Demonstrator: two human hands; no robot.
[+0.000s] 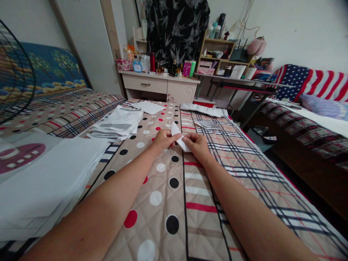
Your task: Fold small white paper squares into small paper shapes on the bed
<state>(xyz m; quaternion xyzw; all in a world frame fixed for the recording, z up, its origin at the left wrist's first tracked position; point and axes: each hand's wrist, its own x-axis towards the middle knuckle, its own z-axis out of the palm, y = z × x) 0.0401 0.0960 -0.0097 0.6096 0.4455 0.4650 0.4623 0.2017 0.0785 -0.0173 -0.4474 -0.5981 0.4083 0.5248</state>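
Note:
Both my arms reach forward over a quilted bed cover [168, 195] with dots and plaid stripes. My left hand [163, 140] and my right hand [198, 143] are closed in a pinch on one small white folded piece of paper [178, 137], held between them just above the cover. The paper's far end sticks up past my left fingers. A loose pile of white printed sheets [119, 123] lies on the cover to the left of my hands.
A thick stack of white sheets [46, 185] sits at the near left. More white pieces [203, 110] lie at the bed's far end. Beyond stand a cluttered dresser [160, 82], a shelf desk [231, 69], a fan [13, 72] at left and a second bed [312, 119] at right.

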